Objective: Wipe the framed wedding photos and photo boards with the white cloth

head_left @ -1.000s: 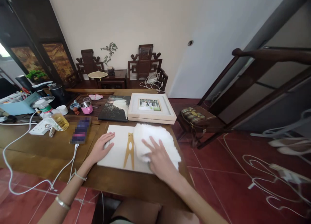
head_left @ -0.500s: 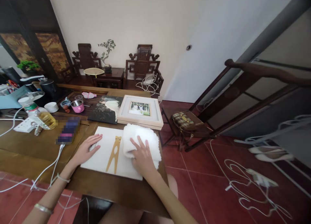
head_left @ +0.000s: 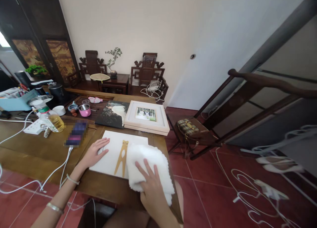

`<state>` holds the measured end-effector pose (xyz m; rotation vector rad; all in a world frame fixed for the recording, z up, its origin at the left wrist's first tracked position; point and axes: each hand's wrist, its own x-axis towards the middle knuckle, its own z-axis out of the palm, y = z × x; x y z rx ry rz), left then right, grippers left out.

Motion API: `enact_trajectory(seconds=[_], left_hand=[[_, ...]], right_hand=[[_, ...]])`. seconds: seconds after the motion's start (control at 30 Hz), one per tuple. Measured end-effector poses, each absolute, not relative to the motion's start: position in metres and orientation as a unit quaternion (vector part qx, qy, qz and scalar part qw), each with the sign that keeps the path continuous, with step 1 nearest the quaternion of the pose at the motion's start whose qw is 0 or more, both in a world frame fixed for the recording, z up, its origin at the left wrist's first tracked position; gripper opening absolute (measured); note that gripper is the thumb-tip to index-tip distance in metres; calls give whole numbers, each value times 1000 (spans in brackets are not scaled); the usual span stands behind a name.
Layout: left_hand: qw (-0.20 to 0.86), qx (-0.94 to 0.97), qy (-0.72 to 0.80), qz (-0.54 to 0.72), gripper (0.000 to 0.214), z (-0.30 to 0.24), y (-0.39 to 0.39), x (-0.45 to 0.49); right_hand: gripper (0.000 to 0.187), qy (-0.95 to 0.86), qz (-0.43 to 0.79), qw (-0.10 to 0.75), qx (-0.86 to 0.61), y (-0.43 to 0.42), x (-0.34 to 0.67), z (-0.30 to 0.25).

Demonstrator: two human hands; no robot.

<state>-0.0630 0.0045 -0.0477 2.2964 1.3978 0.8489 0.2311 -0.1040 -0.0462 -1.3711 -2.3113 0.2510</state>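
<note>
My left hand (head_left: pixel 96 152) lies on the left side of a flat white board (head_left: pixel 109 163), fingers stretched out. On that board is a tan bear-headed figure with two long legs (head_left: pixel 121 158). My right hand (head_left: pixel 151 183) rests with spread fingers on top of a folded white towel (head_left: pixel 135 158). The towel covers the board's right part and reaches over its near edge onto the wooden table (head_left: pixel 109 193). What lies under the towel is hidden.
Behind the board are a framed photo (head_left: pixel 146 115) and a dark photo panel (head_left: pixel 106 115). To the left stand a phone with a cable (head_left: pixel 76 133), a pink cup (head_left: pixel 85 111), an oil bottle (head_left: pixel 55 120) and a power strip (head_left: pixel 34 126). A chair with a bag (head_left: pixel 189 126) stands right.
My right hand and the towel have slid toward me, uncovering the board's far right corner. My left hand stays on the board. The camera view has shifted slightly.
</note>
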Motion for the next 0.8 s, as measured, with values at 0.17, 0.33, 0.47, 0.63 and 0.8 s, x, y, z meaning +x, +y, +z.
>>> enact_trajectory(seconds=[0.17,0.33,0.47,0.63,0.8], left_hand=[[153,808,487,293,41,-51,5,-65],[160,804,499,281,41,-57,7,-66],[161,802,499,285,41,-61,7,-64],[157,804,501,278,43,-63,4,-60],[146,818,499,245,49,-61,-2,-59]], right_hand=[[46,-841,83,198,-496,-55,235,-42],[46,-827,82,170,-530,-21,230,-36],[42,-837,54,163,-519,-51,224,-37],[38,-863,22,165,-477,-100,227,-43],[39,-867,48,137,-478,-80,233,-38]])
